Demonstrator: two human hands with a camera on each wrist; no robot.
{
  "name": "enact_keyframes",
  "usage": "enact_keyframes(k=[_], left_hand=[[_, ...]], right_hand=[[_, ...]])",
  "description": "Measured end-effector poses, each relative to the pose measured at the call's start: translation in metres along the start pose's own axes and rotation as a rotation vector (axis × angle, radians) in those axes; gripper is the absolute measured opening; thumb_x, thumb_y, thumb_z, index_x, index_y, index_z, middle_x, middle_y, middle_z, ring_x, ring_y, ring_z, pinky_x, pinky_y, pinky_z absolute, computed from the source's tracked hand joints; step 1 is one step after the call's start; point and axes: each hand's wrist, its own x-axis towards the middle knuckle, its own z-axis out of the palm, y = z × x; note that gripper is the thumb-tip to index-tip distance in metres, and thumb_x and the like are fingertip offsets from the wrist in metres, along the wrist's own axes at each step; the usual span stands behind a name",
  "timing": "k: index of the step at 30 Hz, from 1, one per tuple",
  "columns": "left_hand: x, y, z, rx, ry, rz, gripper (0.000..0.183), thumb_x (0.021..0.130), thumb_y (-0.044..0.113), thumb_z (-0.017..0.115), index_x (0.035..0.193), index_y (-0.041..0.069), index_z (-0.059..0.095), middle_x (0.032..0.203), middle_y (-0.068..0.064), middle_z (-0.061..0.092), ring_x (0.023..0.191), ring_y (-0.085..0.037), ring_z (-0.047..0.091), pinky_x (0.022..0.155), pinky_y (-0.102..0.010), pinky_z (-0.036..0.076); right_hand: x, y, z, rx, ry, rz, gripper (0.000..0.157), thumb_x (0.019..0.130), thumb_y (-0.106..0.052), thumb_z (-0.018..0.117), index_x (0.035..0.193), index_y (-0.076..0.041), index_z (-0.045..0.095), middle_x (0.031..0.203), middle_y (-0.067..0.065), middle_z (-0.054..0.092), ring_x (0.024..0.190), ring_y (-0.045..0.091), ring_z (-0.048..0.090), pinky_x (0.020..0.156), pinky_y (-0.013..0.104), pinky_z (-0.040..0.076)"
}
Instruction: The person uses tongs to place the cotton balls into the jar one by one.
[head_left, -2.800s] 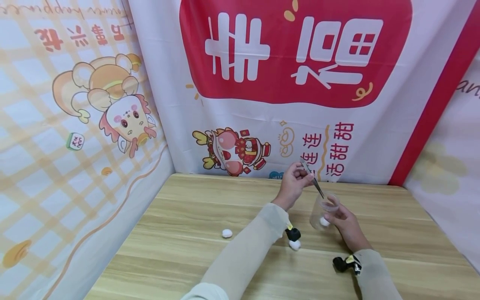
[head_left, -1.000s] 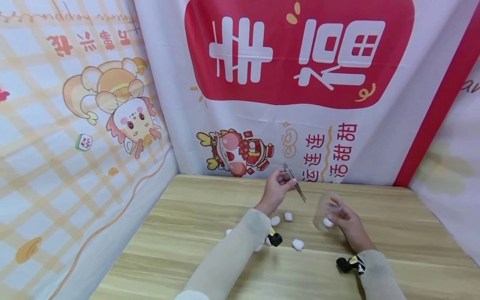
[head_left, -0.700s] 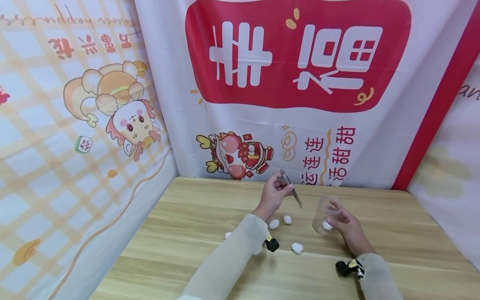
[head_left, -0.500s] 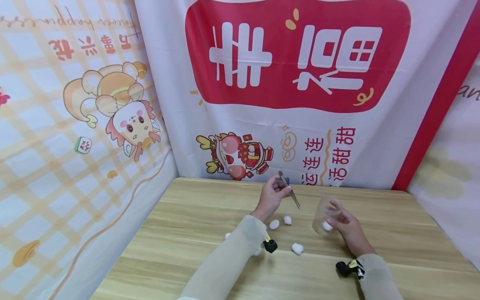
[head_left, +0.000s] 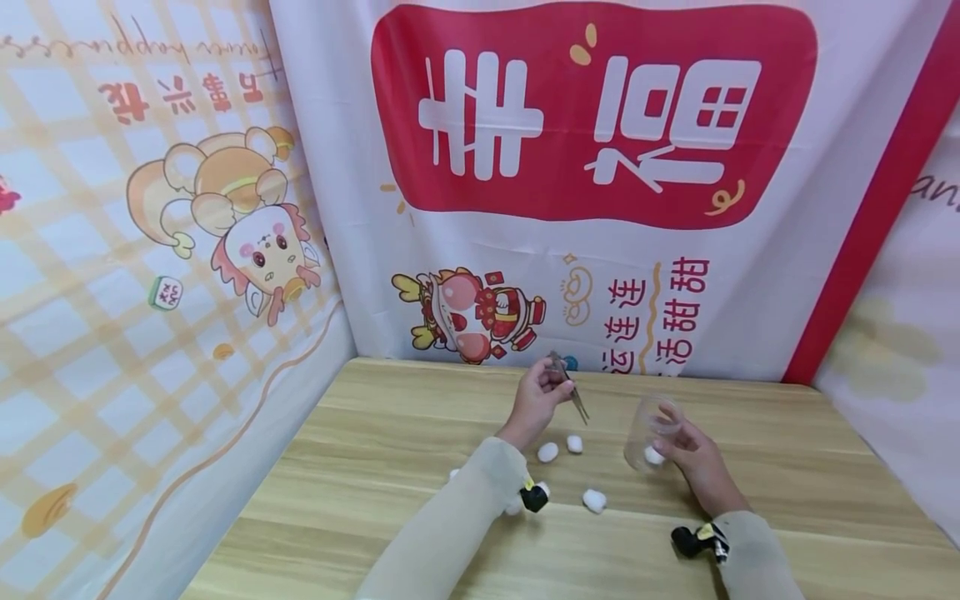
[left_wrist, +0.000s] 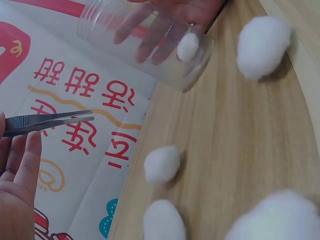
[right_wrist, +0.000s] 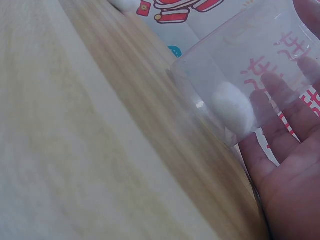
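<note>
My left hand [head_left: 534,406] pinches a pair of metal tweezers [left_wrist: 55,120], tips pointing down and right with a narrow gap and nothing between them. Around the clear plastic jar [head_left: 640,433] my right hand [head_left: 699,461] curls its fingers; the jar stands on the table, mouth up. One white cotton ball [right_wrist: 232,107] lies at the bottom of the jar. Below the tweezers two cotton balls, a round one [head_left: 574,444] and an oval one [head_left: 547,452], rest on the wood. Another cotton ball [head_left: 595,501] sits nearer the front.
More cotton balls, such as one [head_left: 513,505] by the left cuff, are partly hidden by the left forearm. The wooden table [head_left: 360,433] ends at a printed cloth backdrop [head_left: 480,242]. A small black wrist camera [head_left: 535,498] hangs beneath the left cuff.
My left hand has drawn the tweezers away from the jar's mouth, to the left and down towards the loose cotton balls. My right hand has stayed on the jar.
</note>
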Motion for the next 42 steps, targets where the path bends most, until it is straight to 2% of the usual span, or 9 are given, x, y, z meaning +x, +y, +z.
enact_keyframes(k=[3,6,9,14,18,26,30,37,42], left_hand=[[-0.002,-0.002,-0.003,-0.006,-0.003,0.001,0.033,0.086,-0.013,0.064,0.118,-0.008,0.054,0.103,-0.031,0.061,0.089,-0.032,0.066,0.079,-0.041,0.059],[-0.003,-0.004,-0.004,-0.005,-0.008,0.002,0.032,0.086,-0.013,0.064,0.116,-0.006,0.055,0.104,-0.033,0.060,0.088,-0.030,0.066,0.080,-0.042,0.058],[-0.003,-0.007,-0.006,0.009,0.001,-0.010,0.032,0.087,-0.011,0.065,0.116,-0.001,0.057,0.103,-0.029,0.061,0.086,-0.024,0.065,0.080,-0.040,0.058],[-0.004,-0.008,-0.006,0.039,0.015,-0.020,0.033,0.088,-0.008,0.066,0.119,-0.003,0.055,0.099,-0.019,0.064,0.084,-0.019,0.065,0.079,-0.037,0.059],[-0.005,-0.008,-0.008,0.059,0.025,-0.034,0.034,0.088,-0.008,0.066,0.120,-0.002,0.055,0.095,-0.014,0.064,0.083,-0.018,0.065,0.078,-0.035,0.059],[-0.008,-0.011,-0.013,0.080,0.033,-0.077,0.034,0.088,-0.008,0.065,0.119,0.003,0.059,0.096,-0.015,0.065,0.082,-0.019,0.066,0.077,-0.034,0.059],[-0.010,-0.015,-0.014,0.068,0.040,-0.096,0.035,0.087,-0.009,0.066,0.120,0.002,0.059,0.092,-0.013,0.065,0.079,-0.018,0.066,0.076,-0.034,0.059],[-0.013,-0.017,-0.015,0.069,0.043,-0.103,0.035,0.086,-0.011,0.067,0.118,-0.001,0.058,0.093,-0.017,0.065,0.079,-0.021,0.066,0.076,-0.037,0.059],[-0.012,-0.022,-0.017,0.096,0.040,-0.111,0.033,0.086,-0.008,0.068,0.117,0.002,0.059,0.091,-0.012,0.066,0.079,-0.019,0.066,0.075,-0.034,0.060]], right_hand=[[-0.001,0.001,0.001,0.005,-0.004,-0.002,0.067,0.094,-0.021,0.067,0.152,-0.021,0.033,0.142,0.005,0.050,0.116,0.001,0.053,0.092,0.012,0.042],[-0.001,0.002,0.001,0.016,-0.005,-0.007,0.067,0.094,-0.020,0.067,0.152,-0.021,0.033,0.141,0.004,0.051,0.116,0.002,0.053,0.092,0.013,0.042],[0.000,0.003,0.001,0.020,-0.007,-0.013,0.067,0.094,-0.020,0.067,0.152,-0.020,0.033,0.140,0.002,0.052,0.116,0.002,0.053,0.092,0.013,0.043],[0.001,0.001,0.001,0.021,-0.002,-0.015,0.069,0.094,-0.020,0.067,0.152,-0.015,0.031,0.140,0.003,0.052,0.115,0.004,0.054,0.092,0.013,0.043],[0.001,0.000,0.002,0.014,-0.009,0.000,0.070,0.094,-0.023,0.068,0.153,-0.017,0.031,0.142,0.005,0.050,0.116,0.003,0.053,0.092,0.013,0.042],[0.000,0.001,0.000,0.012,-0.011,-0.008,0.070,0.094,-0.023,0.067,0.153,-0.017,0.031,0.141,0.003,0.051,0.116,0.001,0.053,0.092,0.013,0.042],[-0.001,0.000,0.001,0.018,-0.013,-0.009,0.070,0.094,-0.023,0.068,0.153,-0.016,0.030,0.141,0.001,0.052,0.116,0.001,0.052,0.092,0.012,0.042],[-0.001,0.000,0.000,0.005,-0.010,-0.011,0.071,0.094,-0.023,0.067,0.153,-0.015,0.030,0.142,0.005,0.050,0.116,0.001,0.052,0.092,0.012,0.042],[-0.001,0.000,0.000,-0.013,-0.010,-0.017,0.071,0.094,-0.025,0.068,0.153,-0.016,0.030,0.142,0.006,0.050,0.116,0.001,0.052,0.092,0.012,0.042]])
